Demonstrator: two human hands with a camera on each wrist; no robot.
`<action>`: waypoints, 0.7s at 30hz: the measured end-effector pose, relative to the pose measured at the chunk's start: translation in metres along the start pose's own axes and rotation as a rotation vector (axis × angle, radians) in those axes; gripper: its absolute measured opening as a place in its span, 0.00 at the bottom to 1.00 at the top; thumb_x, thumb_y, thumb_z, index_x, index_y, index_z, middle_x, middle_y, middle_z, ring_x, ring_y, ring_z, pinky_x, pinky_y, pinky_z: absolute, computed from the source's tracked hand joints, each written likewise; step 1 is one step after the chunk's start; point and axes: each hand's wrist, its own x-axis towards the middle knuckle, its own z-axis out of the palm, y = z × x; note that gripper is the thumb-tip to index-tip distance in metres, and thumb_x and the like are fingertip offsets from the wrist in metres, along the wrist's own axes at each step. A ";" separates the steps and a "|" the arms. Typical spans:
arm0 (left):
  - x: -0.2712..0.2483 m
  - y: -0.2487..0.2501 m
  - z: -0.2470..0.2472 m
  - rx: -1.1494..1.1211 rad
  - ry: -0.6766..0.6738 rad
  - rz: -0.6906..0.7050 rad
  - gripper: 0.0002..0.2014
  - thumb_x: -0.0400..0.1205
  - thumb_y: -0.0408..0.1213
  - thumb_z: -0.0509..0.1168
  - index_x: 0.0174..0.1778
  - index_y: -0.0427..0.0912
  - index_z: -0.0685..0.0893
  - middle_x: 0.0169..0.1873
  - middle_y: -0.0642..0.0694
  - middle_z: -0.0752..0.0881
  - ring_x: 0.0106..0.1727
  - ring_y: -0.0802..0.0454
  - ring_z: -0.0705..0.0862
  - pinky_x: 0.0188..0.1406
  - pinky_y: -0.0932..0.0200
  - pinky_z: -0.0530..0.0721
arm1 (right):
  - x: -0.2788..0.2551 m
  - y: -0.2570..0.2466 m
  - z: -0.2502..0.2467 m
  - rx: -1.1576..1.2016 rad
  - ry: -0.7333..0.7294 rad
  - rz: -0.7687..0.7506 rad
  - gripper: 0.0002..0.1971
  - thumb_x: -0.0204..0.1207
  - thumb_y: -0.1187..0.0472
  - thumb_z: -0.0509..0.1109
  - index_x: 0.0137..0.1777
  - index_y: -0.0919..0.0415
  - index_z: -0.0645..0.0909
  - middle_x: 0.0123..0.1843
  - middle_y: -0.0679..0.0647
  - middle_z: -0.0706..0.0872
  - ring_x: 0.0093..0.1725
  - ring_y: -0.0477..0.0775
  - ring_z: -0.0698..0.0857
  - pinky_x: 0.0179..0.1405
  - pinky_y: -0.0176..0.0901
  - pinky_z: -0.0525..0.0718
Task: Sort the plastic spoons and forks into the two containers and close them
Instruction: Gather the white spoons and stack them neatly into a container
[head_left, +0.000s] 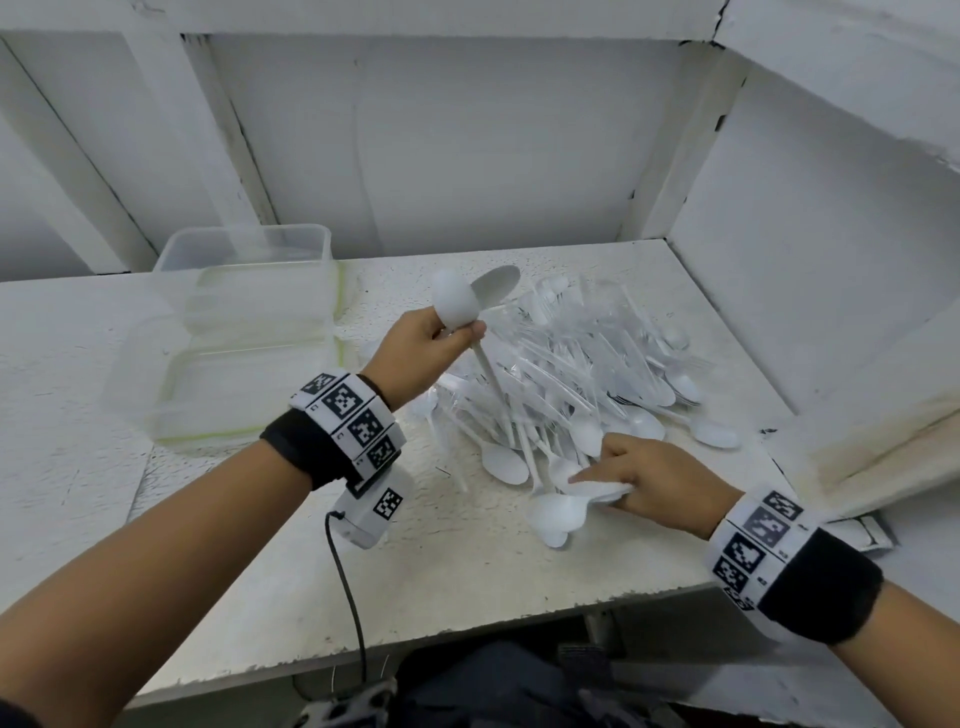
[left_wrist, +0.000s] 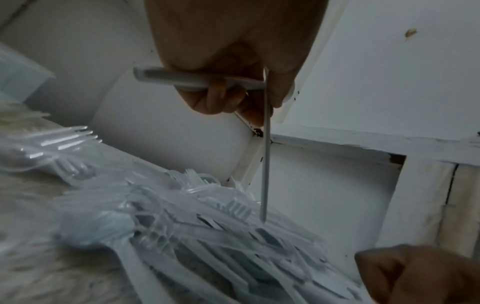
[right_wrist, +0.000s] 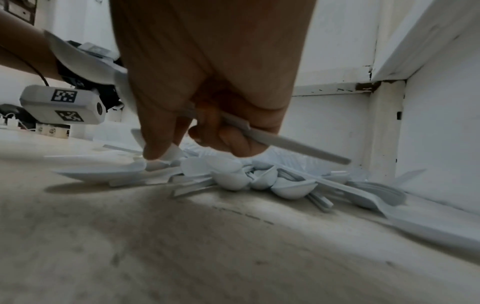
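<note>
— White walls box in a worn desk (head_left: 467, 561); what lies on it?

— A pile (head_left: 582, 374) of clear forks and white spoons fills the right half. Two clear containers (head_left: 244, 332) stand at the left rear, well apart from the pile. Whether anything is in them cannot be told.

— And the hands?

— The left hand (head_left: 421, 343) is raised over the pile's near-left edge, its fingers (left_wrist: 223, 96) curled round the handles of two spoons (head_left: 470, 301). The bowls fan upward; one handle hangs almost straight down toward the pile, the other crosses it level in the left wrist view. The right hand (head_left: 660, 483) is low at the pile's near edge, fingers (right_wrist: 233, 142) curled round a few spoon handles (right_wrist: 291, 145), bowls sticking out toward the person.

— Which way do the containers lie from the held spoons?

— Left and slightly back of the left hand, which is the nearer one by far. The right hand would have to cross the whole pile.

— So the next move?

— Probably carrying the left hand's spoons leftward. Their long axes are crossed, so they likely need aligning with a container's long side first, or they may jam against the rim.
</note>
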 end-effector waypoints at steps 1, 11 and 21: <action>-0.001 0.000 0.000 0.029 -0.021 0.008 0.12 0.83 0.42 0.63 0.46 0.37 0.86 0.48 0.34 0.87 0.52 0.38 0.83 0.49 0.54 0.78 | 0.000 0.001 -0.001 0.075 0.016 -0.009 0.16 0.73 0.59 0.74 0.60 0.44 0.85 0.33 0.43 0.70 0.36 0.40 0.75 0.32 0.32 0.66; -0.021 0.001 0.003 0.175 -0.218 0.131 0.09 0.86 0.43 0.56 0.40 0.47 0.71 0.27 0.52 0.75 0.26 0.55 0.76 0.31 0.65 0.77 | 0.027 -0.036 -0.055 0.867 0.586 0.247 0.13 0.80 0.56 0.65 0.35 0.60 0.73 0.15 0.45 0.68 0.15 0.42 0.67 0.18 0.39 0.69; -0.046 -0.010 0.056 0.887 -0.765 0.408 0.17 0.84 0.44 0.57 0.68 0.47 0.77 0.58 0.45 0.81 0.58 0.46 0.80 0.50 0.53 0.79 | 0.071 -0.039 -0.069 0.848 0.481 0.240 0.20 0.87 0.57 0.50 0.61 0.74 0.75 0.39 0.57 0.87 0.34 0.46 0.88 0.38 0.38 0.88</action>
